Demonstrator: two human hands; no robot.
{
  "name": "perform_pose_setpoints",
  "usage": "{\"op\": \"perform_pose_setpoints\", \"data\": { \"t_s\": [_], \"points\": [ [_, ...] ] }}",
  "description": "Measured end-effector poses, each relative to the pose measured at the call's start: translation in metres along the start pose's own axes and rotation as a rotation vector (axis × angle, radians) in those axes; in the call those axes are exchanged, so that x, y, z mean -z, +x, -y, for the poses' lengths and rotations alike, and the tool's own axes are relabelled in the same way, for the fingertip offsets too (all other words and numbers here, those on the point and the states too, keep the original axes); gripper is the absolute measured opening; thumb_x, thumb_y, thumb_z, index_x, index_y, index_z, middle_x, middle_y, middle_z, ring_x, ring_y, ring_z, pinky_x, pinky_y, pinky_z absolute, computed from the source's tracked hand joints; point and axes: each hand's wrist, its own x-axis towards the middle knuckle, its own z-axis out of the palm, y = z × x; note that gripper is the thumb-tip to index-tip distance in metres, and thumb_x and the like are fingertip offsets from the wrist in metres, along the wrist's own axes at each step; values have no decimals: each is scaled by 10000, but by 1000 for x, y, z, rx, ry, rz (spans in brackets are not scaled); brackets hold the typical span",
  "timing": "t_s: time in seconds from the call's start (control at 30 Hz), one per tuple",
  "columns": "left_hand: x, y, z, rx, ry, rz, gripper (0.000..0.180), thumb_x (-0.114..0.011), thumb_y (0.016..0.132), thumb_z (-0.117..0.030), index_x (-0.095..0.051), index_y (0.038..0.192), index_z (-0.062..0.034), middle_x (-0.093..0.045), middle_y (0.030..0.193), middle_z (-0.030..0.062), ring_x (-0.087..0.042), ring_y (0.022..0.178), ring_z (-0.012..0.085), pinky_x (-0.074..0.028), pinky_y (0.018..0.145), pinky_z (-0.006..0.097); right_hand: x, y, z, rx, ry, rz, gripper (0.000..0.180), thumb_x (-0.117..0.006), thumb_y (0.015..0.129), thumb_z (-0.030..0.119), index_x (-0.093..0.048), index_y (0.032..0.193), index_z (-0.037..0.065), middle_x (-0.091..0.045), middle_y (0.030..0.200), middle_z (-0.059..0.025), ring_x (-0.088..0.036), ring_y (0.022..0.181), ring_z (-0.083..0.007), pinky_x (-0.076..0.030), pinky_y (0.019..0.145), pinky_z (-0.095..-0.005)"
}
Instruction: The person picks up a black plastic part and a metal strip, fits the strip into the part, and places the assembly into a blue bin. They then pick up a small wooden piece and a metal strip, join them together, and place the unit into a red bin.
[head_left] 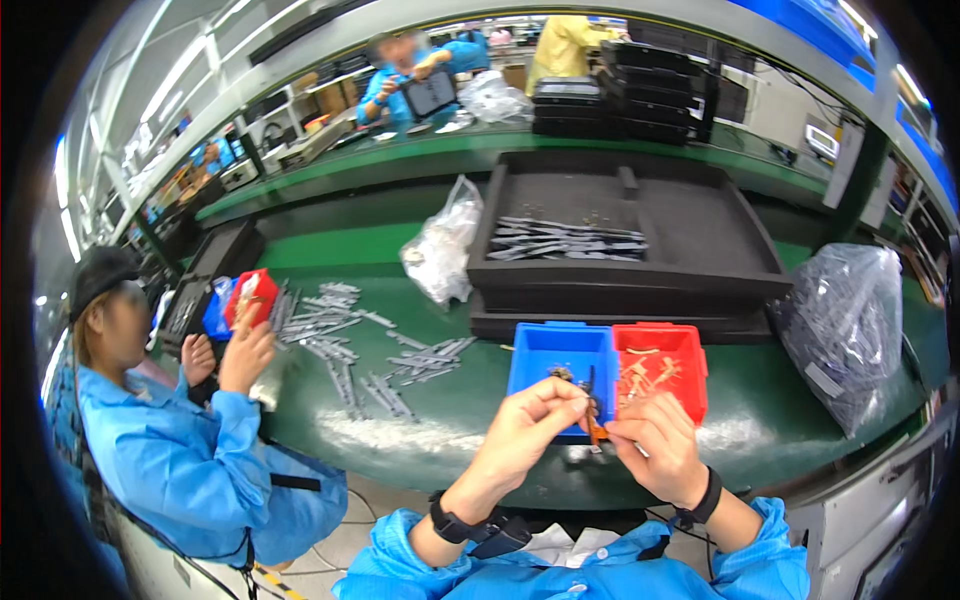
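Note:
In front of the bins, my left hand (pixel 540 415) is closed in a pinch on a thin dark strip (pixel 592 385) that stands nearly upright. My right hand (pixel 658 445) pinches close beside it, fingertips together at a small orange piece (pixel 597 432) by the strip's lower end. Whether strip and orange piece are joined, I cannot tell. Just beyond my hands are a blue bin (pixel 530 345) with small dark parts and a red bin (pixel 690 350) with thin pale-orange pieces. My fingers hide some of both bins' near sides.
Behind the bins, a black foam tray (pixel 700 215) holds many grey strips (pixel 565 240). More grey strips (pixel 330 320) lie loose on the green table (pixel 460 440). Plastic bags (pixel 845 330) flank the tray. At left, a co-worker in blue (pixel 190 440) reaches near another red bin (pixel 250 290).

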Motion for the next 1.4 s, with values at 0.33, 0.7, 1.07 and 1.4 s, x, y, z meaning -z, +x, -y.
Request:
{"op": "perform_pose_setpoints", "data": {
  "t_s": [0.33,0.7,1.07,1.4],
  "points": [
    [140,-3,-59,-319,1531,-439,87,-623,751,-87,-668,812,-44,-663,812,70,-614,752,224,-458,687,345,15,-12,22,-525,537,-107,88,-620,729,-10,-535,751,-4,-579,703,-73,-526,634,-137,-418,599,-256],
    [179,1,-41,-333,2379,-123,38,-583,678,-73,-585,707,-98,-561,713,36,-549,797,192,-349,794,390,16,-34,14,-855,665,-192,92,-624,739,18,-544,774,-12,-579,718,-54,-534,667,-107,-432,646,-233],
    [154,-26,-61,-396,1919,-213,75,-600,699,-23,-544,748,-17,-569,721,82,-576,724,246,-433,671,346,21,-33,12,-717,724,-20,85,-640,734,16,-566,766,-11,-566,756,-56,-540,694,-121,-442,636,-225],
    [30,-39,-26,155,63,-39,124,-567,869,-49,-587,964,27,-647,890,128,-632,781,188,-516,674,284,3,2,12,-721,1114,190,82,-618,802,16,-543,774,-1,-518,1072,-110,-555,957,-156,-509,804,-271]
  ]
}}
